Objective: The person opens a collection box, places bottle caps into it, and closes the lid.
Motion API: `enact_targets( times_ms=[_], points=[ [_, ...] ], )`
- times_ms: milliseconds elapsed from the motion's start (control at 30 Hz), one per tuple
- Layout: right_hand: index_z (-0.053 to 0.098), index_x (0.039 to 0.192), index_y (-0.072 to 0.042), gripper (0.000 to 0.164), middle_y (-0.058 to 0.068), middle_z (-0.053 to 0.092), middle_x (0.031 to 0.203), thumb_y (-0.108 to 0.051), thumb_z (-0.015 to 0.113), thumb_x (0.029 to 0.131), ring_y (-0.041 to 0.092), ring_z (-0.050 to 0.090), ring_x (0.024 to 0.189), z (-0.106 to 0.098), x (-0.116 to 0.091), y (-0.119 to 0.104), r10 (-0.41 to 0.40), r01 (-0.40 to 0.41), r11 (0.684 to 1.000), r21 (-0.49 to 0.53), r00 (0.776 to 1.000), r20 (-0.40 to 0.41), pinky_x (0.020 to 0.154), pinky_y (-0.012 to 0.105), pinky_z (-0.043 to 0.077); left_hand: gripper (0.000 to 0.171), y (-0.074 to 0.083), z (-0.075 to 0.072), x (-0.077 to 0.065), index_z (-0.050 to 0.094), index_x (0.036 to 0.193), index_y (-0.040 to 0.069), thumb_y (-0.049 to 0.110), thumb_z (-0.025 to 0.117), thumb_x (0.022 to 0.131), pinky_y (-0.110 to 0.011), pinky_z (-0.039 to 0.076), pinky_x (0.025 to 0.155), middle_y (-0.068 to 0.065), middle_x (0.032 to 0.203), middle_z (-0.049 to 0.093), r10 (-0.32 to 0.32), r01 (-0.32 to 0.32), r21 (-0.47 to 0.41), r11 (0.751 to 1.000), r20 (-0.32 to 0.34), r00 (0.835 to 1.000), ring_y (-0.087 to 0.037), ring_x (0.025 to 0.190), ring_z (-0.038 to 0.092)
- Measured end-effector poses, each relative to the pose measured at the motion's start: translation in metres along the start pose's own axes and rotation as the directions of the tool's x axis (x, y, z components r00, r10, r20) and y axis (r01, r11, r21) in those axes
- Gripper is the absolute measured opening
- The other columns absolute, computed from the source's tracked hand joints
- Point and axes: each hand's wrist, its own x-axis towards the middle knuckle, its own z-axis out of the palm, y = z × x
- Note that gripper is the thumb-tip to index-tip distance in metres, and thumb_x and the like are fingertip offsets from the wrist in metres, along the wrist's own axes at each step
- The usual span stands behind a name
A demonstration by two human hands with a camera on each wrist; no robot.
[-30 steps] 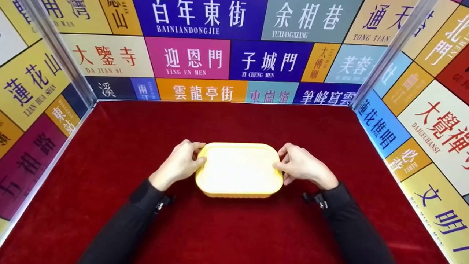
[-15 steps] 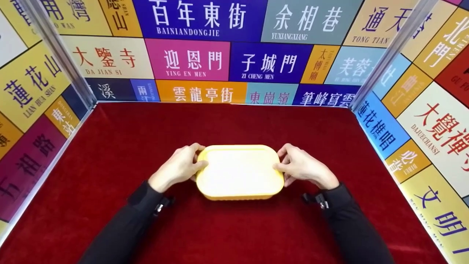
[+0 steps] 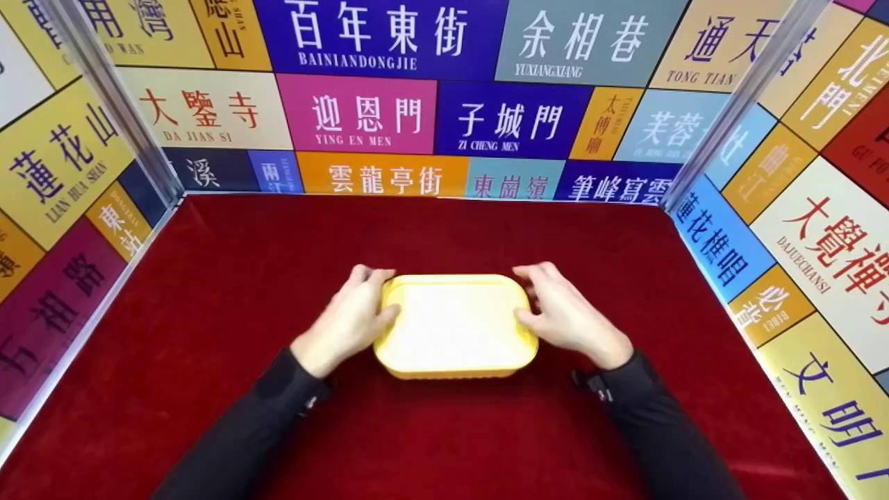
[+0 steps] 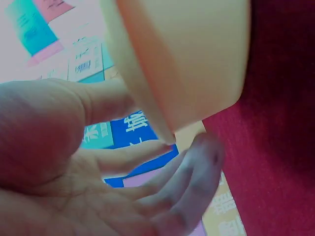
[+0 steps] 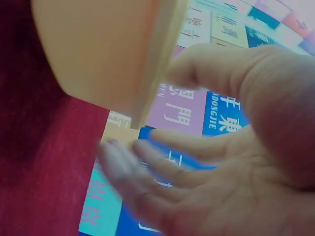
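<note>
A pale yellow rectangular food container (image 3: 455,375) with rounded corners sits on the red cloth, its light lid (image 3: 455,326) on top. At its left end is my left hand (image 3: 351,312), the thumb at the lid's edge and the other fingers loosely spread. My right hand (image 3: 573,312) mirrors this at the right end. In the left wrist view, the fingers (image 4: 197,182) stand apart from the container's side wall (image 4: 197,59). The right wrist view likewise has the fingers (image 5: 147,177) off the wall, with the thumb (image 5: 206,69) by the lid's rim.
Red cloth (image 3: 444,444) covers the table around the container. Panels with printed characters (image 3: 354,114) enclose the back and both sides, with metal posts (image 3: 743,104) at the corners.
Both hands have loosened from the container's ends; their fingers have lifted and spread off its sides. The container moved slightly toward me at first, then stayed put.
</note>
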Motion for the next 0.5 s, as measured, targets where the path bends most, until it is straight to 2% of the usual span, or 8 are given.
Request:
enact_targets(
  times_ms=[100, 167, 200, 333, 500],
  points=[
    [0.055, 0.167, 0.006, 0.069, 0.030, 0.058, 0.166, -0.014, 0.080, 0.105, 0.046, 0.062, 0.152, 0.013, -0.001, -0.005, -0.114, 0.112, 0.993, -0.046, 0.993, -0.036, 0.130, 0.061, 0.051, 0.065, 0.004, 0.016, -0.003, 0.063, 0.163, -0.002, 0.027, 0.082, 0.108, -0.062, 0.060, 0.118, -0.030, 0.158, 0.062, 0.151, -0.149, 0.033, 0.988, -0.072, 0.986, -0.047, 0.139, 0.068],
    [0.050, 0.172, 0.004, 0.076, 0.029, 0.051, 0.176, -0.024, 0.080, 0.109, 0.048, 0.049, 0.167, 0.023, -0.001, -0.009, -0.155, 0.154, 0.985, -0.074, 0.988, -0.011, 0.139, 0.063, 0.041, 0.071, 0.008, 0.026, -0.006, 0.060, 0.167, 0.000, 0.040, 0.077, 0.111, -0.070, 0.051, 0.129, -0.029, 0.169, 0.057, 0.222, -0.217, 0.086, 0.972, -0.057, 0.973, -0.051, 0.154, 0.060],
    [0.045, 0.175, 0.004, 0.080, 0.029, 0.046, 0.181, -0.030, 0.079, 0.111, 0.050, 0.042, 0.172, 0.027, -0.002, -0.011, -0.161, 0.162, 0.983, -0.088, 0.987, 0.015, 0.142, 0.065, 0.036, 0.074, 0.009, 0.030, -0.007, 0.057, 0.170, 0.002, 0.047, 0.073, 0.113, -0.073, 0.045, 0.133, -0.028, 0.175, 0.053, 0.238, -0.233, 0.117, 0.965, -0.034, 0.971, -0.052, 0.160, 0.055],
    [0.030, 0.183, 0.001, 0.094, 0.024, 0.026, 0.193, -0.053, 0.067, 0.115, 0.051, 0.018, 0.181, 0.041, -0.003, -0.017, -0.142, 0.161, 0.973, -0.169, 0.983, 0.119, 0.145, 0.072, 0.020, 0.085, 0.013, 0.042, -0.010, 0.048, 0.177, 0.006, 0.065, 0.054, 0.116, -0.078, 0.022, 0.143, -0.022, 0.189, 0.038, 0.233, -0.241, 0.231, 0.943, 0.062, 0.970, -0.052, 0.176, 0.034],
    [0.022, 0.186, -0.003, 0.098, 0.017, 0.016, 0.197, -0.063, 0.056, 0.117, 0.047, 0.012, 0.183, 0.047, -0.004, -0.019, -0.092, 0.128, 0.964, -0.232, 0.983, 0.162, 0.144, 0.078, 0.017, 0.084, 0.014, 0.046, -0.010, 0.044, 0.180, 0.008, 0.065, 0.045, 0.118, -0.077, 0.016, 0.144, -0.019, 0.193, 0.031, 0.216, -0.236, 0.288, 0.928, 0.100, 0.971, -0.050, 0.179, 0.027]
  ],
)
